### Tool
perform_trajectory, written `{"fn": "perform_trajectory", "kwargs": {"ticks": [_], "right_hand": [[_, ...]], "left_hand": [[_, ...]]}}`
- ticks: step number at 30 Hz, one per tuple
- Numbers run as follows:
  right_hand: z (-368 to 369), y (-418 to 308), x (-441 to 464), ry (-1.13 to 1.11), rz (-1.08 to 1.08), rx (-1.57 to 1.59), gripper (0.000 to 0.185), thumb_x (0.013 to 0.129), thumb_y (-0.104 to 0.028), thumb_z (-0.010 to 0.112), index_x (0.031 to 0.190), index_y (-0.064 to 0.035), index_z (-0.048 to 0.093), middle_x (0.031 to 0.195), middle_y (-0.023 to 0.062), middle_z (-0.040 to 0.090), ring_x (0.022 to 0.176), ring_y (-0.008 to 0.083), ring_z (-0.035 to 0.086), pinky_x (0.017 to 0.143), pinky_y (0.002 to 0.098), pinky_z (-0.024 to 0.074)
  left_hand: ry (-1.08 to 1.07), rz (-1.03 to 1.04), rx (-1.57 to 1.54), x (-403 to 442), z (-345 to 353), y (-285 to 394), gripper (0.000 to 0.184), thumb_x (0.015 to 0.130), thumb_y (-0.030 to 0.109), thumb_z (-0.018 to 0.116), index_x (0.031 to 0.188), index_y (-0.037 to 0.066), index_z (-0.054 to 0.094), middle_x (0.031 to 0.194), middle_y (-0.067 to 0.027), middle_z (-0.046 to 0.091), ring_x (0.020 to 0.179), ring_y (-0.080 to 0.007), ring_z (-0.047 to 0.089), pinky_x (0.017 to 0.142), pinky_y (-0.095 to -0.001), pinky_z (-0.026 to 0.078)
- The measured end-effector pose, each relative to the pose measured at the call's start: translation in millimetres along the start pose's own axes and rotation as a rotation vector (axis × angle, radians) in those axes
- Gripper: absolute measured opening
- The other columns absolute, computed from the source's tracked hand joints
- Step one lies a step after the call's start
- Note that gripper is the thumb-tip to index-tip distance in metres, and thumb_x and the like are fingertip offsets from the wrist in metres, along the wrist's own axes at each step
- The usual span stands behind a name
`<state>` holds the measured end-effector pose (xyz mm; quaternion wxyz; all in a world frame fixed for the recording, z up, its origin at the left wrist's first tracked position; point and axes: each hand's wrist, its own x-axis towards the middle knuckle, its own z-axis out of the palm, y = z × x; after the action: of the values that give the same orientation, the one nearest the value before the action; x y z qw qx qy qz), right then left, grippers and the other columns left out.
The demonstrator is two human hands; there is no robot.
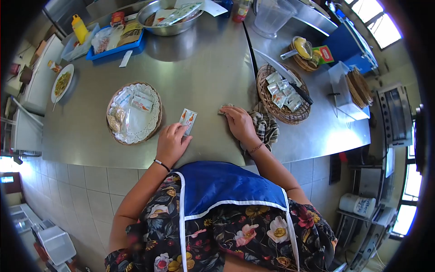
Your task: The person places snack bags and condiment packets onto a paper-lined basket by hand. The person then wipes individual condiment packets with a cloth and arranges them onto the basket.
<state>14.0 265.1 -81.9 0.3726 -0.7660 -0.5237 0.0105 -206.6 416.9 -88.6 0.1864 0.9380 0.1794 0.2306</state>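
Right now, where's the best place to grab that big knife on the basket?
Probably the black handle, from the near right: it reaches the right rim of the wicker basket, while the blade points away, toward the far left.

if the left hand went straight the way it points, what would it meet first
The left hand would likely meet the loose sachet right ahead first; whether they already touch is unclear.
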Motion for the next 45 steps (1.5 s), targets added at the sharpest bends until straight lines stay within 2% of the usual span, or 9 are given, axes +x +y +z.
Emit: {"fn": "perform_trajectory", "kwargs": {"ticks": [11,17,20,26,28,31,34,37,45], "right_hand": [[-4,16,-2,-0.023,-0.120,0.109,0.021,0.083,0.001,0.060,0.102,-0.0035,0.069,0.106,0.0129,0.069,0.100,0.0318,0.064,0.089,0.0404,0.0511],[-4,21,-1,-0.045,-0.173,0.110,0.021,0.085,0.000,0.061,0.103,-0.0034,0.069,0.106,0.0128,0.070,0.100,0.0316,0.065,0.089,0.0398,0.0512],[-5,22,0,-0.043,-0.185,0.117,0.020,0.085,0.000,0.061,0.104,-0.0031,0.069,0.106,0.0127,0.070,0.100,0.0316,0.065,0.089,0.0395,0.0511],[-15,17,6,-0.095,-0.012,0.274,0.018,0.088,-0.003,0.060,0.104,-0.0029,0.069,0.102,0.0127,0.071,0.093,0.0273,0.067,0.085,0.0354,0.0521],[-27,3,13,-0.192,0.240,0.386,0.019,0.090,-0.002,0.059,0.106,-0.0017,0.069,0.101,0.0124,0.071,0.093,0.0230,0.067,0.085,0.0313,0.0510],[-15,-7,25,-0.134,0.262,0.488,0.020,0.092,-0.005,0.056,0.108,-0.0034,0.069,0.101,0.0156,0.070,0.085,0.0216,0.068,0.076,0.0290,0.0525],[8,-41,32,-0.154,0.082,0.582,0.023,0.091,-0.006,0.058,0.113,-0.0027,0.067,0.105,0.0147,0.069,0.092,0.0246,0.068,0.080,0.0317,0.0532],[50,-49,28,-0.292,-0.516,0.292,0.032,0.094,-0.013,0.055,0.123,-0.0028,0.061,0.121,0.0127,0.064,0.115,0.0284,0.060,0.098,0.0389,0.0469],[43,-21,8,-0.375,-0.426,0.004,0.035,0.094,-0.017,0.050,0.127,-0.0070,0.059,0.132,0.0101,0.059,0.128,0.0268,0.051,0.109,0.0480,0.0354]], "left_hand": [[0.060,-0.178,0.065,8,2,16,0.018,0.082,0.009,0.065,0.100,0.003,0.066,0.084,-0.0106,0.068,0.067,-0.0242,0.065,0.064,-0.0381,0.053],[0.221,-0.667,-0.695,2,39,10,0.019,0.088,0.008,0.063,0.104,0.002,0.068,0.086,-0.0152,0.070,0.061,-0.0278,0.065,0.059,-0.0306,0.053],[0.207,-0.790,-0.798,-2,39,11,0.021,0.086,0.009,0.065,0.105,0.001,0.069,0.093,-0.0145,0.070,0.067,-0.0288,0.066,0.064,-0.0317,0.054],[0.129,-0.323,0.123,-11,-16,39,0.027,0.082,0.014,0.068,0.107,0.005,0.070,0.112,-0.0119,0.067,0.104,-0.0301,0.062,0.090,-0.0398,0.049],[0.119,-0.201,0.082,-21,-13,33,0.028,0.081,0.015,0.069,0.107,0.005,0.070,0.114,-0.0114,0.066,0.109,-0.0301,0.060,0.095,-0.0406,0.047],[0.086,-0.110,0.031,-26,-4,28,0.028,0.081,0.015,0.068,0.107,0.005,0.070,0.116,-0.0117,0.066,0.112,-0.0301,0.059,0.098,-0.0414,0.046],[0.073,-0.085,0.007,-30,7,23,0.028,0.081,0.014,0.067,0.108,0.004,0.069,0.116,-0.0120,0.066,0.113,-0.0309,0.059,0.100,-0.0425,0.045],[0.097,-0.092,0.010,-33,13,20,0.027,0.082,0.013,0.067,0.107,0.004,0.069,0.112,-0.0118,0.068,0.111,-0.0311,0.061,0.099,-0.0427,0.046],[0.117,-0.127,0.036,-33,15,23,0.025,0.084,0.015,0.066,0.107,0.006,0.070,0.115,-0.0099,0.068,0.114,-0.0280,0.061,0.103,-0.0433,0.044]]}}
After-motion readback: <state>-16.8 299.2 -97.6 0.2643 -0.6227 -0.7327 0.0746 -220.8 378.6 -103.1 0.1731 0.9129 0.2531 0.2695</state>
